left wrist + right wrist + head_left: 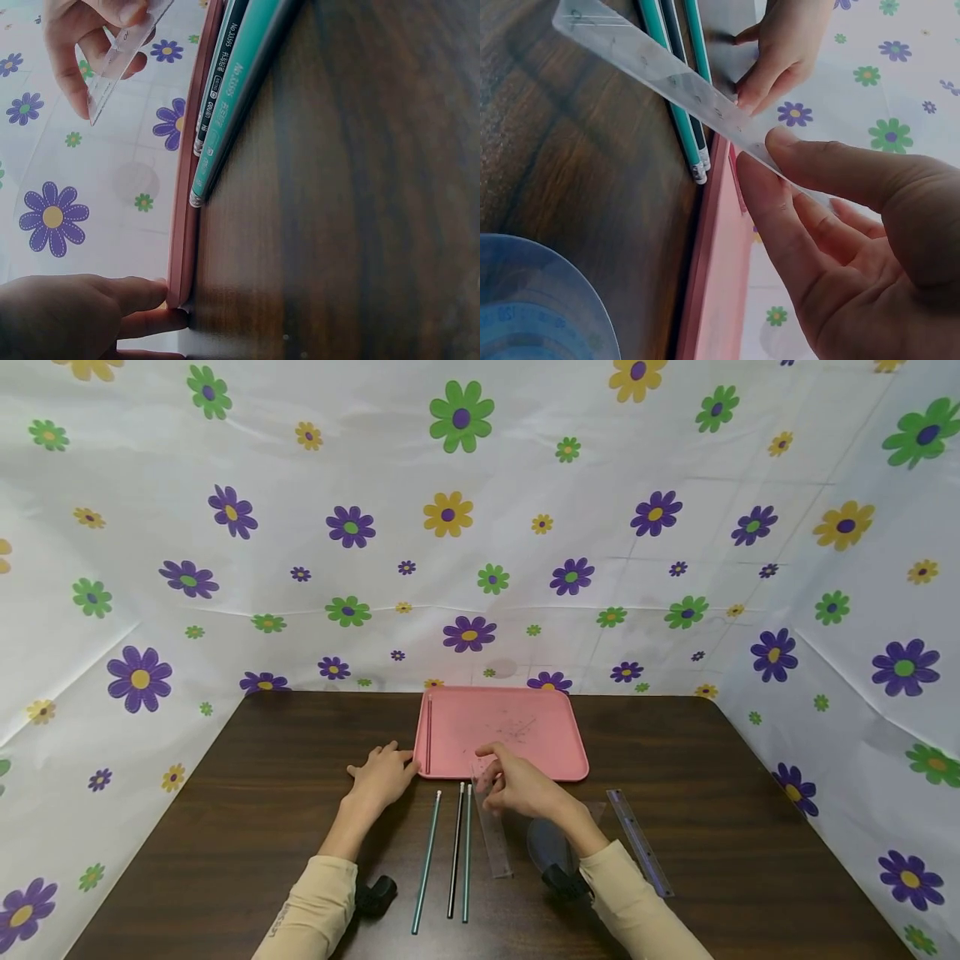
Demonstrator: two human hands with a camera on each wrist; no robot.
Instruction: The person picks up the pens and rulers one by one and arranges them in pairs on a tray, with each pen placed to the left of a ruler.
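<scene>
My right hand (pixel 521 785) pinches a clear plastic ruler (pixel 493 839) between thumb and fingers, near the tray's front edge. In the right wrist view the ruler (pixel 660 67) slants up and left from the fingertips. My left hand (pixel 381 777) touches the front left corner of a pink tray (pixel 517 693), its fingers extended. The left wrist view has fingers of the left hand (pixel 82 315) at the tray's rim (pixel 180 247). A dark red pencil (pixel 429 735) lies inside the tray along its left side.
Between the arms lie a green pencil (pixel 427 864), a black pencil (pixel 456 852) and another green pencil (pixel 467 868). A bluish see-through protractor (pixel 540 300) lies under the right forearm. Farther right is a ruler with a purple strip (pixel 641 843). Flowered cloth (pixel 390 468) hangs behind the table.
</scene>
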